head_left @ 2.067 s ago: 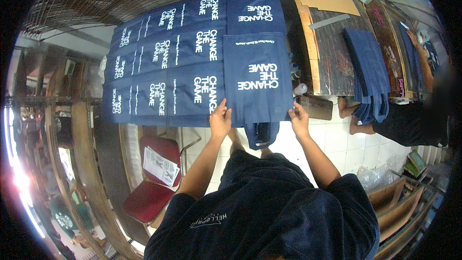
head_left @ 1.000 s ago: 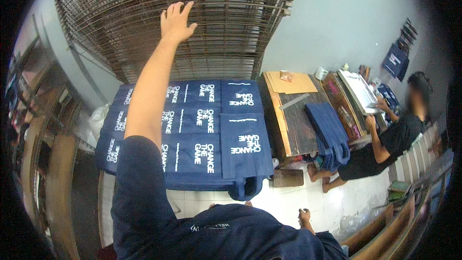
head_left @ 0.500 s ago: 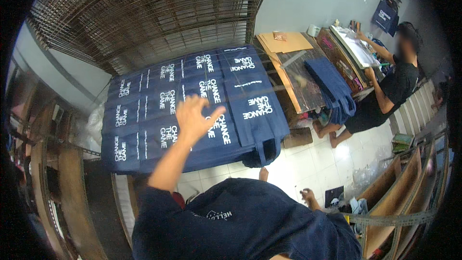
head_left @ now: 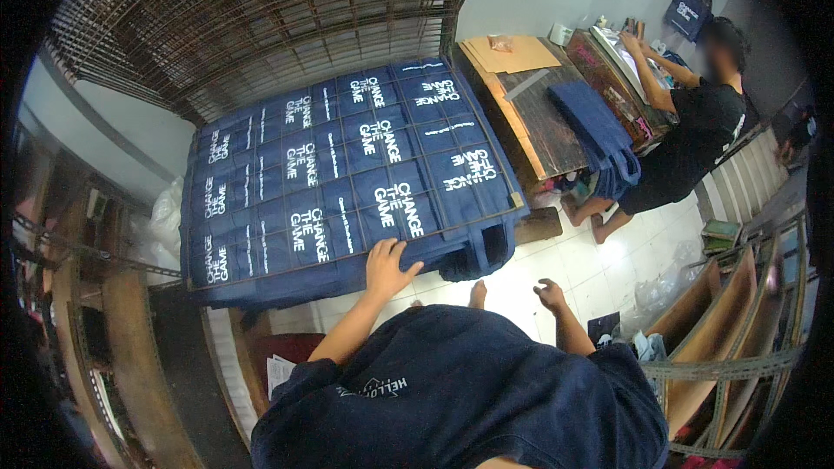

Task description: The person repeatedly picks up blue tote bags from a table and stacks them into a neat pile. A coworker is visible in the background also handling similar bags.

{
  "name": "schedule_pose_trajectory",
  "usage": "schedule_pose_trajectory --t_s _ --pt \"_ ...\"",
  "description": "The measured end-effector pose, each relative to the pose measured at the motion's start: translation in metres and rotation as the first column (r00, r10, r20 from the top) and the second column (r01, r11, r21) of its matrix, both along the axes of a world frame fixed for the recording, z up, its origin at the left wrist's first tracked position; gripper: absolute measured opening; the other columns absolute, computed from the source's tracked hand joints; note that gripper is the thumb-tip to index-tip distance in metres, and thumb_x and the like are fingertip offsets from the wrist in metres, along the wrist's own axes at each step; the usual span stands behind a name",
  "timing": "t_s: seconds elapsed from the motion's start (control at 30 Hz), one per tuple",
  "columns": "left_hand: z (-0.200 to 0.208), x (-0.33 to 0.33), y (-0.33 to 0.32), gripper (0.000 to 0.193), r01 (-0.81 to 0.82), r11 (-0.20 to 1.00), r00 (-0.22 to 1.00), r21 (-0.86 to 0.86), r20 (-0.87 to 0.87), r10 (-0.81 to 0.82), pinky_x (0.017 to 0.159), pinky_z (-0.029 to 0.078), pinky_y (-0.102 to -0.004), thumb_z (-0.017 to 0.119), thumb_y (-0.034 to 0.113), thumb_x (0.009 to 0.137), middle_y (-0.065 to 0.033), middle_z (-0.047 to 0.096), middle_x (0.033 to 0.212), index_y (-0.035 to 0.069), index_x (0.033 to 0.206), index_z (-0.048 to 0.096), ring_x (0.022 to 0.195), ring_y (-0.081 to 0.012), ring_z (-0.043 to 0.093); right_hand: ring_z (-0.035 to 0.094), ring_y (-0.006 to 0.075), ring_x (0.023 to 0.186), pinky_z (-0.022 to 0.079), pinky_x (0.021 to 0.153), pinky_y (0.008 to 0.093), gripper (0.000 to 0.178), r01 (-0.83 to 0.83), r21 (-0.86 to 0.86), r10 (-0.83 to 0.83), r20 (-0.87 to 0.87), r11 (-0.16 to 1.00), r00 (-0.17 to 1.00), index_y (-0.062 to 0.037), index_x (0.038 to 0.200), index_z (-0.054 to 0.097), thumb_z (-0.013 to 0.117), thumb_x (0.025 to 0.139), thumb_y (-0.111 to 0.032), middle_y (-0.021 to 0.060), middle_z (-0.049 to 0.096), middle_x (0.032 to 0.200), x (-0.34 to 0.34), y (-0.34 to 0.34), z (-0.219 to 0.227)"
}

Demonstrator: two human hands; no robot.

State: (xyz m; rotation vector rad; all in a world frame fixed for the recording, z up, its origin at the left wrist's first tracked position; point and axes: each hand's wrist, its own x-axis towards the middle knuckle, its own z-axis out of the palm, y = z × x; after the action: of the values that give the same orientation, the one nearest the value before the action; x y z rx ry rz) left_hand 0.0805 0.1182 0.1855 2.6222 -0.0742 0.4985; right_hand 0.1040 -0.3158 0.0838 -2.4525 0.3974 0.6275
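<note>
Navy fabric bags (head_left: 352,195) with white print lie in rows on a drying rack level. A thin wire grid (head_left: 261,241) rests over them, its near bar running along the front of the rows. My left hand (head_left: 388,271) is at that front edge, fingers apart and empty, just by the bar; whether the fingertips touch it I cannot tell. A bag's handle loop (head_left: 491,247) hangs over the near right corner. Away from the bags, my right hand (head_left: 550,297) is held low over the floor on the right, fingers loosely spread with nothing in them.
Raised wire racks (head_left: 269,26) stack up behind the bags. A wooden table (head_left: 530,113) on the right bears a pile of navy bags (head_left: 586,117). Beyond it a co-worker (head_left: 686,130) bends over a printing frame. Wooden shelving (head_left: 712,330) stands at lower right.
The wire grid, blurred above the bags before, now lies over them. My left hand has come down and back to the near edge. The co-worker's arms have shifted farther across the frame.
</note>
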Motion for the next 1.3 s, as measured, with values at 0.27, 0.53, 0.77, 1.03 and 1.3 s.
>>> schedule_pose_trajectory --t_s 0.27,0.53,0.77,1.03,1.3 --pt "-0.030 -0.085 0.021 0.040 0.086 0.948 0.918 -0.306 -0.345 -0.194 0.077 0.046 -0.0383 0.064 0.037 0.074 -0.0116 0.060 0.095 0.006 0.099 0.060 0.083 -0.0289 0.060 0.060 0.0268 0.092 0.046 0.080 0.0336 0.044 0.034 -0.033 -0.039 -0.156 0.999 0.987 -0.0040 0.105 0.058 0.067 0.072 -0.032 0.0196 0.062 0.095 -0.035 -0.046 -0.073" --pt "-0.311 -0.234 0.115 0.052 -0.445 0.889 0.518 -0.110 -0.841 0.155 0.082 0.044 -0.0379 0.057 0.049 0.076 -0.0102 0.064 0.086 0.008 0.108 0.057 0.085 -0.0245 0.059 0.047 0.0133 0.040 0.035 0.032 0.0293 0.045 0.110 0.137 -0.077 -0.232 0.984 0.970 -0.0024 0.107 0.051 0.069 0.072 -0.024 0.0051 0.052 0.052 0.006 -0.053 -0.068" --pt "-0.244 -0.253 0.095 0.058 -0.772 0.628 0.296 -0.102 -0.931 0.212 0.091 0.040 -0.0369 0.062 0.049 0.071 -0.0164 0.058 0.109 0.011 0.115 0.054 0.107 -0.0277 0.052 0.062 0.0254 0.084 0.047 0.076 0.0335 0.044 -0.151 0.096 0.155 -0.033 0.984 0.987 -0.0033 0.109 0.055 0.065 0.073 -0.025 0.0202 0.063 0.089 0.078 0.022 -0.040" --pt "-0.200 -0.183 0.066 0.057 -0.819 0.538 0.421 -0.198 -0.845 0.330 0.088 0.041 -0.0400 0.063 0.048 0.070 -0.0223 0.058 0.105 0.003 0.106 0.058 0.102 -0.0347 0.054 0.060 0.0272 0.089 0.045 0.079 0.0353 0.041 -0.406 0.044 0.408 -0.041 0.913 0.912 -0.0031 0.104 0.058 0.066 0.071 -0.027 0.0174 0.063 0.095 0.111 0.045 -0.027" --pt "-0.261 -0.173 0.037 0.060 -0.661 0.718 0.522 -0.216 -0.821 0.233 0.082 0.045 -0.0402 0.063 0.054 0.068 -0.0233 0.062 0.087 0.001 0.097 0.062 0.091 -0.0352 0.058 0.057 0.0164 0.062 0.043 0.040 0.0280 0.023 -0.121 0.113 0.129 -0.069 0.986 0.989 -0.0082 0.096 0.058 0.057 0.079 -0.024 0.0064 0.060 0.079 0.146 -0.015 -0.002"
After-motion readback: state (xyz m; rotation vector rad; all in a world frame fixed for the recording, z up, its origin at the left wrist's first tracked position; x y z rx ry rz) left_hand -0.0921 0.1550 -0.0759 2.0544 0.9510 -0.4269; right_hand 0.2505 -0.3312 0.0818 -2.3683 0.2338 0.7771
